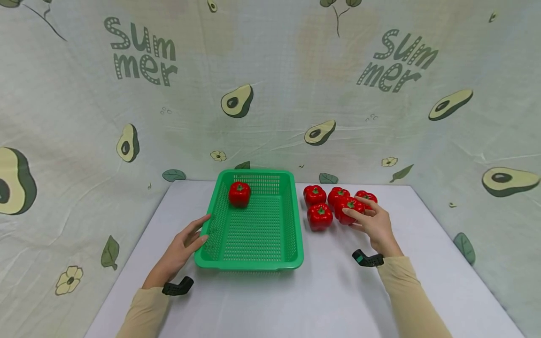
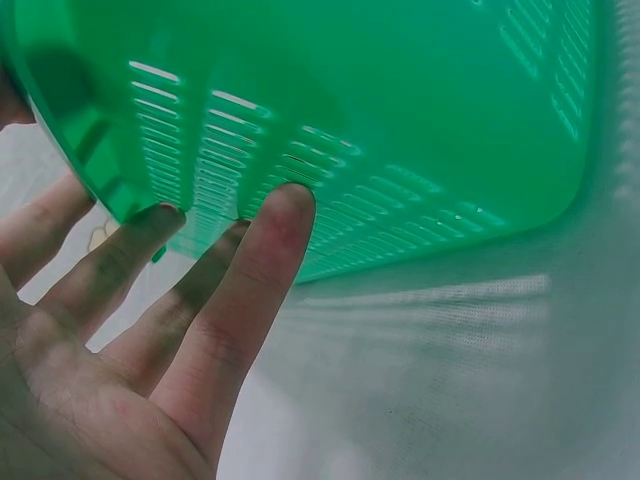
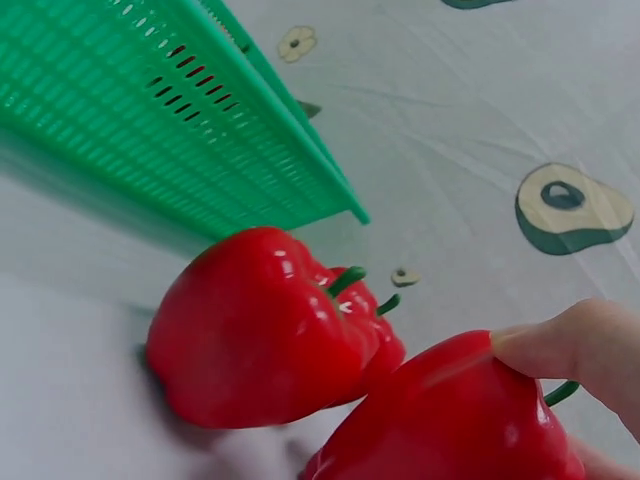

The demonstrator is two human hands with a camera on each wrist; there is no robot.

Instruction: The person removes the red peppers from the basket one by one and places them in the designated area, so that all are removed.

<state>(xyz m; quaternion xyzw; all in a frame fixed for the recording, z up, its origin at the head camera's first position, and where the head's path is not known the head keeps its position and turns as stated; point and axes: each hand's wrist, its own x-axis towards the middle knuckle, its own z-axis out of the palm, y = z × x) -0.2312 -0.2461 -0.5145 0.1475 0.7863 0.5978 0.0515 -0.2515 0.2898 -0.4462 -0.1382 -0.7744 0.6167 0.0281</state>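
Observation:
A green plastic basket [image 1: 262, 265] with slotted walls stands on the table, one red bell pepper [image 1: 239, 195] inside near its far left corner. My left hand [image 1: 181, 249] is at the basket's left side; in the left wrist view its nearly straight fingers [image 2: 250, 290] rest against the outer wall. With thumb and fingers, my right hand [image 1: 372, 223] grips a red bell pepper [image 1: 348, 210] just right of the basket. Around it are other red peppers: one at the front [image 1: 320, 217], others behind, one partly hidden by the hand.
A white table [image 1: 262, 300] bears everything. Behind it and at both sides hangs a pale cloth [image 1: 270, 70] printed with avocados, leaves and flowers. Each wrist carries a black band, such as the right wristband [image 1: 367, 259].

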